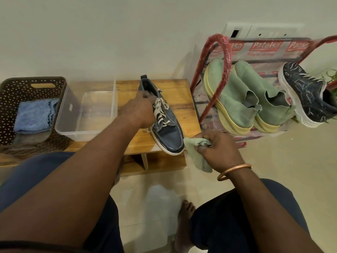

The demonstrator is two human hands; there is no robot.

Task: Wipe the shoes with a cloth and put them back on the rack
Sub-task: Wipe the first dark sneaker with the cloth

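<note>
In the head view, the left hand (140, 112) reaches out to the navy canvas lace-up shoe with a white sole (169, 132). Its fingers are bent over the collar and tongue, holding the shoe down on the wooden bench (182, 99). The shoe lies with its heel toward 12 o'clock and its toe toward 5 o'clock, the toe just past the bench's front edge.

The right hand (217, 150), at 4 o'clock from the shoe, is closed around a bunched pale green cloth (195, 154). The cloth's front fold touches or nearly touches the toe, and a loose end hangs below. A copper bangle (235, 170) sits on that wrist.

At 9 o'clock from the shoe stands a clear plastic tub (87, 115). Further toward 9 o'clock is a dark brown perforated basket (11, 99) holding a folded blue cloth (34, 115).

At 2 o'clock stands the red-framed shoe rack wrapped in printed plastic (215, 57). It carries a pair of green knit slip-on shoes with yellow soles (235, 99), with a dark marbled sneaker with a white sole (308, 95) beside them at 3 o'clock. A red upright of the rack crosses in front of the green pair.
</note>
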